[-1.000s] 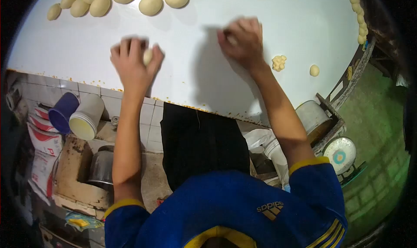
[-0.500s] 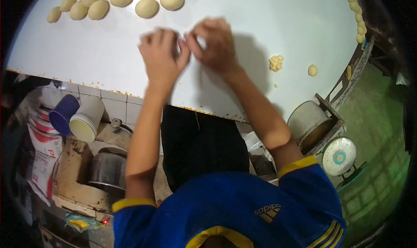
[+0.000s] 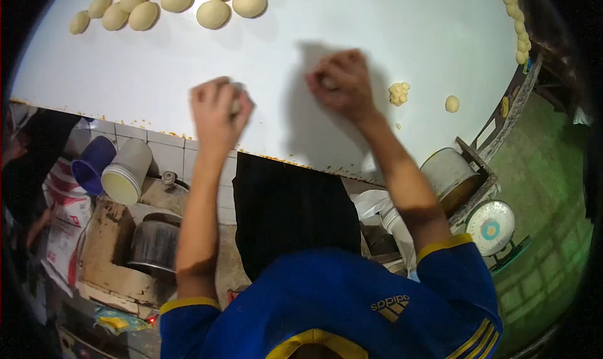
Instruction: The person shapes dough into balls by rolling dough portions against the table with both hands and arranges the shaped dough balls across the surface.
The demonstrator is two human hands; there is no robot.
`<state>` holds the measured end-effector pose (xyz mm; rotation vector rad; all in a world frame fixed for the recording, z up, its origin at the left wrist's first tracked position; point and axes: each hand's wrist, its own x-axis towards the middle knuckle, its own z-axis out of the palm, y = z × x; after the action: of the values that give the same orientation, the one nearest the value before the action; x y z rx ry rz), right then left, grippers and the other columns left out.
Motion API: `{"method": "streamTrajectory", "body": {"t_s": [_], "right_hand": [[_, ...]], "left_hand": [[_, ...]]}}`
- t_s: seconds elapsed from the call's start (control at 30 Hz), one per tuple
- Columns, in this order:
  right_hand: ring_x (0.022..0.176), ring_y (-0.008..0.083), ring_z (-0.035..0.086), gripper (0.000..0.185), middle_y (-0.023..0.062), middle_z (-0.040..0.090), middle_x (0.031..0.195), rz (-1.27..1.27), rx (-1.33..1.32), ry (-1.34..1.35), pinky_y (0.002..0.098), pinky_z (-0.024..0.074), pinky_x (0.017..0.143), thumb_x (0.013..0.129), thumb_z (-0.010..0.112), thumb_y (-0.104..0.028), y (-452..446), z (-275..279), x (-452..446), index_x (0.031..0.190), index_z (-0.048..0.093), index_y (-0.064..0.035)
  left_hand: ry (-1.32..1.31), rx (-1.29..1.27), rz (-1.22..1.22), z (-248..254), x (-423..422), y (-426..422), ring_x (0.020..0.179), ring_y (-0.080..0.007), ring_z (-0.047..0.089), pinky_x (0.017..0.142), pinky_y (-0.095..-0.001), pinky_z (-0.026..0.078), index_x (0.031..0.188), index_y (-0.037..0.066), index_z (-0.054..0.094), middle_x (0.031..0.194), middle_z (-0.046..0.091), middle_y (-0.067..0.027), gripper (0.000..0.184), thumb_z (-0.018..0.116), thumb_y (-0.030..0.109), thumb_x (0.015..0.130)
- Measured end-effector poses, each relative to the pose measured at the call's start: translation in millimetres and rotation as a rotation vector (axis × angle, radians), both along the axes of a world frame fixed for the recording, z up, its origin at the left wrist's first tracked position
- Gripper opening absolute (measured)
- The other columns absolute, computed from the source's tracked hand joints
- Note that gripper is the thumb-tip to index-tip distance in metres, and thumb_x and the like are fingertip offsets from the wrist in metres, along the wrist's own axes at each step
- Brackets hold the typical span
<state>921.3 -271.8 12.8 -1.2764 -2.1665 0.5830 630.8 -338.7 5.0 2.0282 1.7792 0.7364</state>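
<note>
On the white table (image 3: 270, 57), my left hand (image 3: 221, 109) curls round a pale dough ball (image 3: 235, 106), partly visible between thumb and fingers. My right hand (image 3: 343, 86) is cupped round another dough piece (image 3: 328, 82), mostly hidden by its fingers. Several smooth dough balls (image 3: 213, 14) lie beyond my left hand. Right of my right hand are a lumpy dough piece (image 3: 399, 94) and a small round ball (image 3: 452, 104).
A row of dough balls (image 3: 520, 27) lines the table's right edge. Below the table are a blue bucket (image 3: 92, 164), a white bucket (image 3: 124, 178), metal pots (image 3: 154, 243) and a round scale (image 3: 491, 228). Part of another person (image 3: 38, 164) shows at the far left.
My hands were close together half a second ago and are now apart, the right one further right, the left one further left and nearer the front edge. Another person has come into view at left.
</note>
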Motion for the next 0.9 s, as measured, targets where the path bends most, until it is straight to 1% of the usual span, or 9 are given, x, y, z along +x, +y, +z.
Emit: {"method": "streamTrajectory", "body": {"t_s": [0.1,0.23,0.4,0.5,0.57,0.67,0.73,0.83,0.9], "right_hand": [[0.090,0.0318,0.064,0.026,0.0021,0.069,0.090,-0.015,0.010,-0.232,0.0482,0.0510,0.085,0.089,0.092,-0.026,35.0,-1.2,3.8,0.082,0.069,-0.0157],[0.093,0.0306,0.064,0.024,0.0030,0.070,0.091,-0.032,-0.004,0.060,0.0474,0.0500,0.087,0.089,0.091,-0.024,13.6,-2.5,-52.9,0.084,0.069,-0.0150],[0.092,0.0284,0.066,0.027,0.0017,0.070,0.087,0.035,-0.051,-0.158,0.0440,0.0489,0.085,0.090,0.092,-0.021,13.0,-5.3,19.9,0.078,0.069,-0.0149],[0.092,0.0289,0.066,0.026,0.0009,0.073,0.090,-0.062,0.161,-0.096,0.0433,0.0493,0.086,0.090,0.092,-0.021,59.0,-7.7,-24.1,0.078,0.069,-0.0146],[0.091,0.0307,0.064,0.024,-0.0004,0.069,0.089,-0.042,0.026,0.076,0.0481,0.0493,0.085,0.089,0.091,-0.027,34.8,-13.2,-49.6,0.081,0.070,-0.0173],[0.091,0.0301,0.064,0.025,-0.0016,0.069,0.089,-0.010,-0.020,0.035,0.0489,0.0493,0.083,0.090,0.092,-0.027,5.4,-1.2,-21.6,0.081,0.070,-0.0181],[0.090,0.0279,0.063,0.024,0.0000,0.069,0.085,0.038,-0.014,-0.206,0.0475,0.0474,0.084,0.089,0.094,-0.022,28.4,-7.1,27.4,0.080,0.072,-0.0160],[0.089,0.0276,0.062,0.025,0.0003,0.069,0.086,-0.031,0.159,-0.063,0.0474,0.0476,0.084,0.090,0.094,-0.023,64.5,-13.2,-23.9,0.080,0.072,-0.0155],[0.090,0.0270,0.063,0.025,0.0003,0.070,0.086,-0.059,0.050,-0.028,0.0473,0.0479,0.083,0.091,0.093,-0.023,37.2,2.9,-43.4,0.079,0.072,-0.0154]], "left_hand": [[0.118,0.093,0.083,-1.6,-12.5,49.4,0.098,-0.0370,0.059,0.089,-0.0510,0.047,0.099,0.012,0.072,0.098,0.068,-0.0065,0.017,0.085,0.018,0.090],[0.012,0.040,0.065,13.1,47.1,42.7,0.105,-0.0371,0.061,0.093,-0.0524,0.048,0.102,0.013,0.073,0.106,0.069,-0.0094,0.019,0.085,0.020,0.089],[0.101,-0.063,0.039,9.9,-14.7,17.4,0.106,-0.0345,0.059,0.091,-0.0498,0.048,0.102,0.012,0.077,0.108,0.071,-0.0060,0.022,0.089,0.025,0.088],[0.099,0.051,0.070,11.9,10.3,65.2,0.107,-0.0363,0.060,0.093,-0.0510,0.048,0.106,0.014,0.076,0.109,0.072,-0.0057,0.021,0.085,0.023,0.089],[0.032,-0.015,0.064,15.4,39.3,58.2,0.112,-0.0371,0.061,0.095,-0.0527,0.048,0.107,0.015,0.076,0.114,0.072,-0.0060,0.021,0.084,0.019,0.088],[-0.040,0.005,-0.001,4.4,29.3,7.0,0.117,-0.0362,0.062,0.094,-0.0516,0.049,0.106,0.014,0.076,0.114,0.074,-0.0049,0.022,0.087,0.018,0.086],[0.073,-0.024,0.000,-0.2,-21.8,27.4,0.109,-0.0355,0.061,0.092,-0.0515,0.049,0.104,0.015,0.076,0.107,0.073,-0.0035,0.021,0.086,0.016,0.086],[0.082,0.054,0.072,10.6,10.2,71.4,0.105,-0.0368,0.060,0.094,-0.0523,0.048,0.103,0.014,0.075,0.104,0.071,-0.0058,0.017,0.082,0.017,0.088],[0.013,0.016,0.056,12.3,39.6,58.5,0.109,-0.0372,0.061,0.096,-0.0522,0.049,0.103,0.013,0.075,0.106,0.070,-0.0069,0.017,0.082,0.020,0.088]]}}
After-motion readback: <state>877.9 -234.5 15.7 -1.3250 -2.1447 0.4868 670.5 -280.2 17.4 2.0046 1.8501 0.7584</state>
